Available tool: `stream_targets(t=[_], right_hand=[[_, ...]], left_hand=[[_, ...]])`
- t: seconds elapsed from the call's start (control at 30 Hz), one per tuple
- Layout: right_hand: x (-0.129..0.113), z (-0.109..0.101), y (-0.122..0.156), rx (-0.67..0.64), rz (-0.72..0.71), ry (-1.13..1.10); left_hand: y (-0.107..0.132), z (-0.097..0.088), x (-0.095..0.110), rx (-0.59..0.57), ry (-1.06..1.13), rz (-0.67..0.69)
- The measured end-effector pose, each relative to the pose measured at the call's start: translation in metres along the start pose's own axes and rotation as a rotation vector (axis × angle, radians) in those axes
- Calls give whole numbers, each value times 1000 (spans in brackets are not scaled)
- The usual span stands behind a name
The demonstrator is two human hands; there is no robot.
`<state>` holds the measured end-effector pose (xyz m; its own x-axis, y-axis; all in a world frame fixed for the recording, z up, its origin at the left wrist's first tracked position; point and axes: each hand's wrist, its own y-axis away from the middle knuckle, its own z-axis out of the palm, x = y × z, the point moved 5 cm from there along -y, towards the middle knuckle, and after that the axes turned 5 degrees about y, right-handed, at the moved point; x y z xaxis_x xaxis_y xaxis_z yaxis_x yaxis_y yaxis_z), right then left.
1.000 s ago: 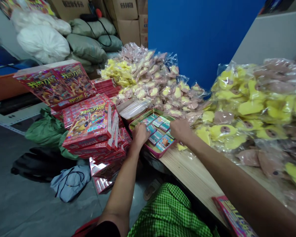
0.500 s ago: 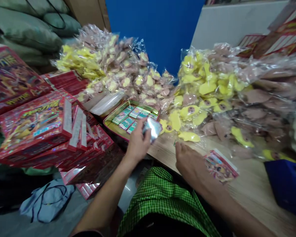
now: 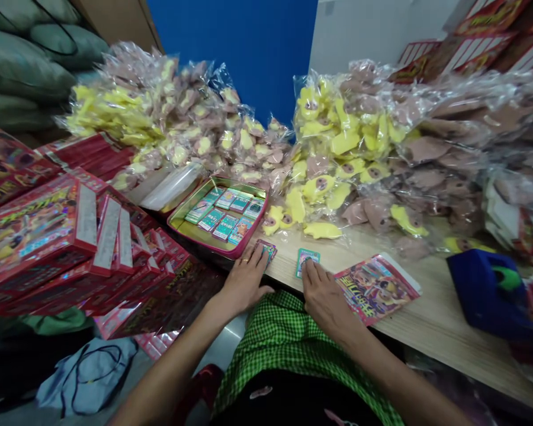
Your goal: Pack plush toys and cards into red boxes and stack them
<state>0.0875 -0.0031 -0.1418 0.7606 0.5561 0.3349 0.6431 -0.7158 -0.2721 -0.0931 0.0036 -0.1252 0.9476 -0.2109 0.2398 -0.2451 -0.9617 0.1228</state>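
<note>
My left hand [image 3: 245,277] lies flat on the wooden table edge [image 3: 426,319], its fingers spread over a small card pack [image 3: 266,248]. My right hand [image 3: 322,293] rests palm down beside it, fingertips touching a teal card pack [image 3: 306,259]. Just behind my left hand stands a pink-rimmed tin tray [image 3: 190,228] with several teal card packs [image 3: 225,212] laid inside. A red printed box [image 3: 375,285] lies flat to the right of my right hand.
Clear bags of yellow and pink soft toys [image 3: 359,148] are piled along the back of the table. Stacked red boxes [image 3: 48,231] fill the left side. A blue object [image 3: 488,293] sits at the right. Cloth and a bag [image 3: 84,373] lie on the floor.
Both hands pulled back from the tin tray toward me. The left hand carried a shiny pack and set it on the table; each hand now lies flat on a pack. The view swung right.
</note>
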Motion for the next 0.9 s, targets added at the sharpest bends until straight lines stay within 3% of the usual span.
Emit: stream_targets(t=[0.1,0.23,0.37,0.6,0.83,0.9], right_hand=[[2,1,-3,52,-15,-63],[5,5,-21,35,14,-153],[4,7,-29,53,34,-184],[-2,4,-21,72,26,-205],[26,-12,-38,164,-42,-209],[30,-8,-34,175,-99,-288]], left_hand=[[2,2,-8,-3,-61,78],[-16,-8,-7,69,-97,103],[-28,-8,5,-37,-158,147],[-14,-6,18,-89,-219,190],[-17,-7,24,-27,-203,205],[-16,-5,28,-27,-179,238]])
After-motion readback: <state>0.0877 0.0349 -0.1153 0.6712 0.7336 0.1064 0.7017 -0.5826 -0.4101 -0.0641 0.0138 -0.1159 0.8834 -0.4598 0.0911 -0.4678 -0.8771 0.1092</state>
